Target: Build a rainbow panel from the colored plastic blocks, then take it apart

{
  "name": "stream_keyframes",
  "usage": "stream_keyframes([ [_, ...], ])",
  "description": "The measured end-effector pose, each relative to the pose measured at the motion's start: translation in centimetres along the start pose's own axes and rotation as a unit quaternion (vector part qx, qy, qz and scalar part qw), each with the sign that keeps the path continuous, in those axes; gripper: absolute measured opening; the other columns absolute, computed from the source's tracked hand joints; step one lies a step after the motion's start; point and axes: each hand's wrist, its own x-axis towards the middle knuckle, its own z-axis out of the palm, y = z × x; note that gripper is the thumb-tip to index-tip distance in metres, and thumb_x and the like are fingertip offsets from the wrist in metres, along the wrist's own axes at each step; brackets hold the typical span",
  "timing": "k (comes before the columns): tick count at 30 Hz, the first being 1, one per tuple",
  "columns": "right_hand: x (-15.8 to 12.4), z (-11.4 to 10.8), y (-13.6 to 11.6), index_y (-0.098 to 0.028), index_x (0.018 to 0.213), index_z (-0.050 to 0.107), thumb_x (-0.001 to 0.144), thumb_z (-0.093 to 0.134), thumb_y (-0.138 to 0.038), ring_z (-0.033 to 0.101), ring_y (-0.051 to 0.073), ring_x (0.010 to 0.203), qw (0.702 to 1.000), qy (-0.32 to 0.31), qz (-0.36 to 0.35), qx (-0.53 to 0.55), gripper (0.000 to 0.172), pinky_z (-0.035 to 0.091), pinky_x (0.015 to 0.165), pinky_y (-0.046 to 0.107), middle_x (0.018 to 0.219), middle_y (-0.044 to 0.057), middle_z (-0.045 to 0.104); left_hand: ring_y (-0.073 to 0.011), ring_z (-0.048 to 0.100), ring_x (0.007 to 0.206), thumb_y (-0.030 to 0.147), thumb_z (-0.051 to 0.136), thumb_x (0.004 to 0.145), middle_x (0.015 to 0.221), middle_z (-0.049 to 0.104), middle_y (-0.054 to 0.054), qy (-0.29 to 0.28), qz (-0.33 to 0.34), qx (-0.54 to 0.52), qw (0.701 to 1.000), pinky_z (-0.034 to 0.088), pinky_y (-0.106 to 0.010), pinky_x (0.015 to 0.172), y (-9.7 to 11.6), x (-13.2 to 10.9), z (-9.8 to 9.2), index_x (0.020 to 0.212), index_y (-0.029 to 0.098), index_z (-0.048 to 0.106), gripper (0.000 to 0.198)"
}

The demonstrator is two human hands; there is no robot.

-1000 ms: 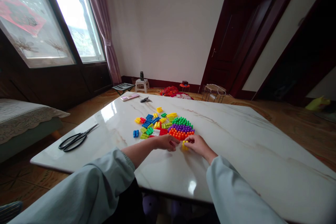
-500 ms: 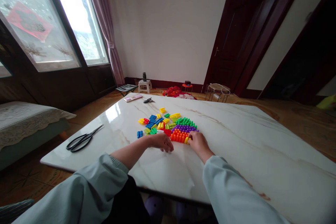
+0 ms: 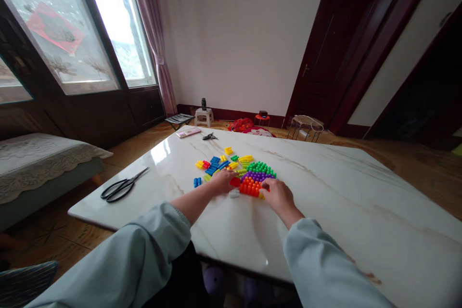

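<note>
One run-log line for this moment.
left hand: at red pieces | right hand: at orange pieces | scissors: on table

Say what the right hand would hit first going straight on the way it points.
The right hand would likely meet the orange pieces first, just off its fingertips. It may already be touching them; depth is unclear in this single view.

Left of the bare right hand [image 3: 278,195] — fingers bent — the bare left hand [image 3: 221,182] points palm-down; both arms [image 3: 192,203] stretch forward in pale grey-green cloth sleeves [image 3: 142,243].
</note>
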Motion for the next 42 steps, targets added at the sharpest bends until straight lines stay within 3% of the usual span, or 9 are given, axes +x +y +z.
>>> stream_keyframes([
  [3,0.0,0.3,-0.5,-0.024,0.078,0.070,0.076,0.061,-0.024,0.064,0.018,0.081,1.000,-0.003,-0.017,0.003,0.009,0.040,0.062,0.025,0.086,0.002,0.072,-0.0267,0.056,0.106,0.020,0.059,0.075,0.110,0.064,-0.010,-0.025,-0.041,0.062,0.997,0.043,-0.034,0.090,0.6,0.1,0.1,0.115,0.023,0.064,0.040],
  [7,0.0,0.3,-0.9,-0.024,0.074,0.069,0.076,0.061,-0.025,0.064,0.018,0.077,1.000,-0.005,-0.019,0.007,0.008,0.038,0.060,0.026,0.082,0.002,0.072,-0.0275,0.057,0.098,0.017,0.065,0.064,0.104,0.062,-0.010,-0.014,-0.073,0.120,0.990,0.046,-0.033,0.078,0.7,-0.3,-1.2,0.101,0.021,0.070,0.038],
  [15,-0.2,-0.3,-1.4,-0.024,0.071,0.069,0.074,0.063,-0.022,0.063,0.018,0.076,0.999,-0.017,-0.018,0.047,0.007,0.036,0.059,0.025,0.078,0.002,0.071,-0.0207,0.061,0.076,0.024,0.062,0.066,0.076,0.066,-0.005,-0.047,-0.166,0.079,0.982,0.046,-0.028,0.066,-1.2,-1.1,-3.9,0.079,0.021,0.074,0.018],
  [18,-0.5,-0.4,-1.8,-0.024,0.069,0.068,0.074,0.062,-0.024,0.063,0.017,0.074,0.998,-0.020,-0.023,0.055,0.007,0.035,0.058,0.025,0.077,0.001,0.071,-0.0230,0.062,0.083,0.024,0.058,0.071,0.089,0.067,-0.008,-0.010,-0.203,0.092,0.975,0.047,-0.029,0.069,-1.4,-0.3,-3.3,0.086,0.018,0.073,0.022],
  [23,-0.9,-0.6,-2.4,-0.025,0.068,0.067,0.073,0.063,-0.026,0.062,0.017,0.072,0.997,-0.017,-0.040,0.061,0.007,0.034,0.057,0.025,0.074,0.000,0.071,-0.0240,0.056,0.106,0.019,0.057,0.077,0.122,0.057,-0.010,0.009,-0.148,0.076,0.986,0.045,-0.031,0.085,-1.3,1.3,-0.9,0.128,0.025,0.055,0.052],
  [29,-1.0,-0.7,-2.3,-0.026,0.069,0.068,0.073,0.062,-0.026,0.063,0.017,0.074,0.997,-0.026,-0.030,0.073,0.007,0.036,0.059,0.025,0.076,-0.001,0.071,-0.0262,0.057,0.103,0.014,0.056,0.076,0.117,0.055,-0.012,-0.003,-0.163,0.079,0.984,0.046,-0.035,0.083,-1.5,2.0,0.6,0.112,0.019,0.062,0.036],
  [33,-0.8,-0.3,-1.8,-0.025,0.069,0.068,0.072,0.061,-0.024,0.063,0.017,0.073,0.994,-0.016,-0.024,0.108,0.008,0.039,0.062,0.025,0.074,0.000,0.071,-0.0227,0.059,0.100,0.004,0.054,0.074,0.109,0.059,-0.010,0.098,-0.169,-0.001,0.981,0.046,-0.032,0.084,-1.5,1.9,-0.1,0.101,0.017,0.062,0.031],
  [37,-0.2,0.8,-1.3,-0.022,0.077,0.069,0.071,0.062,-0.020,0.065,0.017,0.074,0.984,-0.002,-0.011,0.179,0.009,0.045,0.066,0.025,0.081,0.002,0.072,-0.0186,0.062,0.090,0.003,0.062,0.070,0.097,0.063,-0.005,0.192,-0.146,-0.282,0.929,0.050,-0.032,0.081,0.0,2.0,-0.2,0.102,0.018,0.056,0.036],
  [42,0.7,1.3,-1.1,-0.018,0.092,0.066,0.073,0.063,-0.034,0.066,0.018,0.075,0.946,0.041,0.032,0.321,0.024,0.051,0.062,0.027,0.088,0.006,0.071,-0.0121,0.064,0.074,0.015,0.077,0.066,0.088,0.062,-0.001,0.115,-0.123,-0.584,0.794,0.055,-0.030,0.071,3.6,2.1,0.1,0.096,0.016,0.055,0.037],
])
